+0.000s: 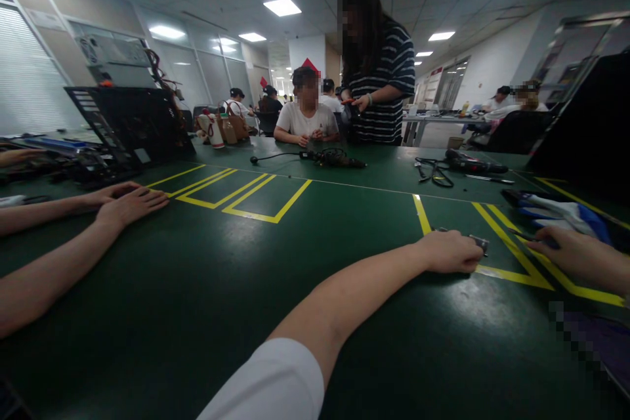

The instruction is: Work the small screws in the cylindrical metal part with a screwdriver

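head view: from a white sleeve (pixel 270 384) the left hand (pixel 447 252) reaches out and curls over a small metal part (pixel 480 243), seemingly pinning it to the bench (pixel 305 289) on a yellow line (pixel 512 275). the right hand (pixel 575 254) lies beside blue-and-white gloves (pixel 566 213); i cannot tell whether it grips anything. farther left, a co-worker's hands (pixel 132 205) rest flat.

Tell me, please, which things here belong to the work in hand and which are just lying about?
In hand: right hand; small metal part in its grip.
Lying about: black computer case; cabled tool; dark handheld tool; blue-and-white fabric; bags.
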Motion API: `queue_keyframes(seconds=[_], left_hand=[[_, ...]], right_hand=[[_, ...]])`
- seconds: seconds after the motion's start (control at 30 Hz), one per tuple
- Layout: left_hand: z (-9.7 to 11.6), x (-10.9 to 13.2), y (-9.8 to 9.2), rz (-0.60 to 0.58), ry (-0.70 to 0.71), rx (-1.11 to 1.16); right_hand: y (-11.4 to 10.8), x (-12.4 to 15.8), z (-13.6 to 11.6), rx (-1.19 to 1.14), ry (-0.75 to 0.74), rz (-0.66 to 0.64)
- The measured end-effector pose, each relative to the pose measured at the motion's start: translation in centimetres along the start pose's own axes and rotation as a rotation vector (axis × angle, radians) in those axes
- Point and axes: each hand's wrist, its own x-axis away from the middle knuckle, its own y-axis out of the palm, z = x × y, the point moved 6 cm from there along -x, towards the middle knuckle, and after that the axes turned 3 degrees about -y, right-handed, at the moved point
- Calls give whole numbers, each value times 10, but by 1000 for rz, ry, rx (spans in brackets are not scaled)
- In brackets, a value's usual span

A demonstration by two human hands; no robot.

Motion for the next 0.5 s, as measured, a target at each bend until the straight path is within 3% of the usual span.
queue_keyframes(seconds=[0.1,0.3,0.5], left_hand=[[5,10,-1,22,20,-15],[8,34,-4,126,-62,-56],[2,29,2,118,-98,-67]], right_hand=[[4,-5,-28,-22,-92,-115],[10,-9,-93,-46,-211,-135],[20,-9,-135,-43,-363,-168]])
